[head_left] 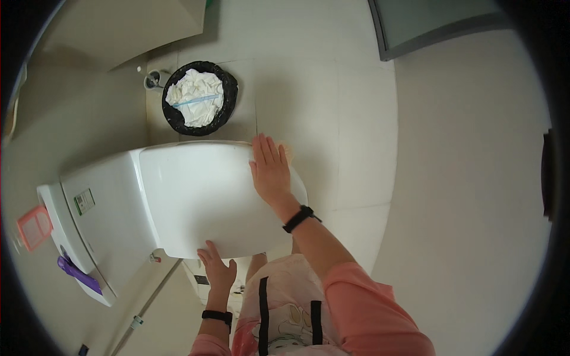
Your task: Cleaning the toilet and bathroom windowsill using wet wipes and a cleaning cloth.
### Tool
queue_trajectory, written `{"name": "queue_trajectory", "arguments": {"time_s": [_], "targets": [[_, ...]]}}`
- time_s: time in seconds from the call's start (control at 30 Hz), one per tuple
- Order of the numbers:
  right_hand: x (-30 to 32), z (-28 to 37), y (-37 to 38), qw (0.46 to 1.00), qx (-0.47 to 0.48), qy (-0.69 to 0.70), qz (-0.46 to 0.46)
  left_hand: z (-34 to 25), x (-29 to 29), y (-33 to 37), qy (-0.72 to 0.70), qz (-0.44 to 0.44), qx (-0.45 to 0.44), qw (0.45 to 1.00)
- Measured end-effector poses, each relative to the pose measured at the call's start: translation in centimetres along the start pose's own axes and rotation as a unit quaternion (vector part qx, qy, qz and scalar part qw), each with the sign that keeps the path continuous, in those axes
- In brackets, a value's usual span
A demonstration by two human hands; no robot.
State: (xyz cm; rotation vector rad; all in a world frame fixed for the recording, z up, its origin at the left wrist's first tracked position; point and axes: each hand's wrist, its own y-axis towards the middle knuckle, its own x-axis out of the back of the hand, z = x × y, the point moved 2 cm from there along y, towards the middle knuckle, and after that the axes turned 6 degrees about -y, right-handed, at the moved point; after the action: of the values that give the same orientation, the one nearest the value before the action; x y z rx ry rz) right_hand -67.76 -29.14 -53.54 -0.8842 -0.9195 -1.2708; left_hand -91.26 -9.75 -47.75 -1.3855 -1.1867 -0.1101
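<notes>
A white toilet with its lid (pixel 202 190) down lies in front of me. My right hand (pixel 273 172) rests flat near the far front edge of the lid, fingers stretched out side by side. Part of a pale yellowish cloth (pixel 288 153) shows beside and below its fingers; the rest is hidden. At the lid's near edge is my left hand (pixel 218 270), fingers apart, holding nothing, its fingertips on or just at the rim. Both wrists wear dark bands.
Beyond the toilet stands a bin (pixel 231 95) with a black liner, full of white tissue with a blue stick on top. Beside it is a grey holder (pixel 153 80). On the tank (pixel 107 219) lie a purple handled tool (pixel 79 274) and a pink box (pixel 34 228). A hose (pixel 154 296) runs nearby.
</notes>
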Motion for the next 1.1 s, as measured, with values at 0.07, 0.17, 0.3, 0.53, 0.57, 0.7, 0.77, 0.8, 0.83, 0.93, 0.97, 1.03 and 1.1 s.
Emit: {"name": "queue_trajectory", "arguments": {"time_s": [0.07, 0.17, 0.3, 0.53, 0.57, 0.7, 0.77, 0.8, 0.83, 0.93, 0.97, 1.03, 1.1], "targets": [[1.0, -1.5, -2.8, 0.991, 0.113, -0.028, 0.069, 0.6, 0.3, -0.1, 0.002, 0.003, 0.019, 1.000], [1.6, -6.6, -7.9, 0.992, 0.043, -0.014, 0.117, 0.0, 0.5, 0.0, 0.002, 0.022, 0.026, 0.999], [0.7, -5.1, -5.5, 0.998, 0.000, -0.011, 0.055, -0.1, 0.3, 0.2, 0.023, -0.008, 0.002, 1.000], [-5.2, 8.6, 6.4, 0.983, 0.128, 0.128, 0.017, 0.1, 0.7, 0.4, 0.001, -0.005, 0.005, 1.000], [-6.3, 10.7, 7.5, 0.980, 0.140, 0.131, 0.051, 0.0, 0.6, 0.6, 0.004, -0.002, 0.007, 1.000], [-7.2, 14.3, 8.1, 0.975, 0.192, 0.111, -0.004, -0.2, 0.9, 1.0, -0.015, 0.006, 0.024, 1.000], [-6.6, 11.7, 8.0, 0.968, 0.189, 0.151, 0.073, 0.3, 0.7, 0.8, 0.002, -0.013, -0.002, 1.000], [-4.4, 10.0, 7.6, 0.965, 0.122, 0.130, 0.193, 0.9, 1.0, 0.2, 0.001, -0.013, 0.009, 1.000], [-3.3, 7.2, 6.5, 0.980, 0.080, 0.088, 0.160, 0.3, 1.2, 0.4, -0.010, -0.008, 0.016, 1.000], [-0.6, -0.9, 2.4, 0.992, 0.103, 0.071, 0.016, 0.1, 1.4, 0.7, -0.025, -0.006, 0.022, 0.999], [0.0, -1.8, 1.6, 0.992, 0.115, 0.048, -0.007, 0.2, 1.3, 0.6, -0.023, -0.009, 0.022, 0.999], [-0.8, -0.4, 2.1, 0.992, 0.119, 0.034, 0.008, -0.3, 1.7, 0.7, -0.031, -0.007, 0.019, 0.999], [-2.5, 3.1, 3.9, 0.991, 0.123, 0.029, 0.051, -0.3, 1.8, 0.7, -0.034, -0.007, 0.016, 0.999]]}}
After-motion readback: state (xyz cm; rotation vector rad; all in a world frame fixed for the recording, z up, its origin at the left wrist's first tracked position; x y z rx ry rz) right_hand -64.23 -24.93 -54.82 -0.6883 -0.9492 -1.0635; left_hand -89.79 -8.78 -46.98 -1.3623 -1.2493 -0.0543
